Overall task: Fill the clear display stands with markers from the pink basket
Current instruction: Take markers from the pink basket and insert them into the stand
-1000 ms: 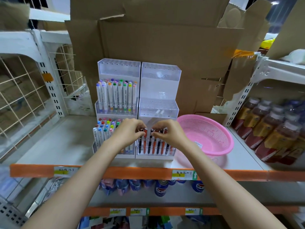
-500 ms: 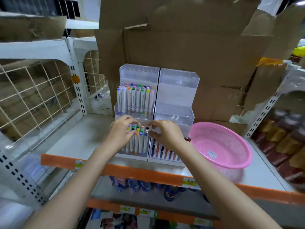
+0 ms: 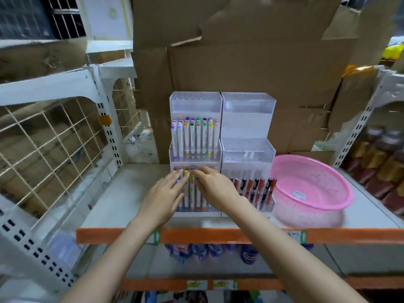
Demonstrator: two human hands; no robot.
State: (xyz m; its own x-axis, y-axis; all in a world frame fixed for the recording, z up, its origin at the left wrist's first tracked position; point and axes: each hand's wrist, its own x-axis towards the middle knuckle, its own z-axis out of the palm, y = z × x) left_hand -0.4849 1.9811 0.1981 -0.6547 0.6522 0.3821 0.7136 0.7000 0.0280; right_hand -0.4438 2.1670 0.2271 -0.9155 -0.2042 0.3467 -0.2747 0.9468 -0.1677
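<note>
Two clear tiered display stands sit side by side on the shelf. The left stand (image 3: 194, 106) holds white markers with coloured caps (image 3: 192, 136) in its middle tier and more in its bottom tier. The right stand (image 3: 248, 119) holds orange-and-black pens (image 3: 253, 189) in its bottom tier only. My left hand (image 3: 164, 193) lies with straight fingers on the bottom-row marker caps of the left stand. Beside it, my right hand (image 3: 216, 189) touches the same caps with bent fingers. The pink basket (image 3: 341, 189) stands right of the stands, showing only a sticker inside.
Cardboard boxes (image 3: 251, 62) rise behind the stands. A white wire rack (image 3: 50, 145) is at the left, and bottles (image 3: 380, 162) are on the right shelf. The orange shelf edge (image 3: 218, 236) runs below my wrists, with goods on the shelf underneath.
Both hands moved left from the pens in the right stand to the bottom-row markers of the left stand. The view also shifted left.
</note>
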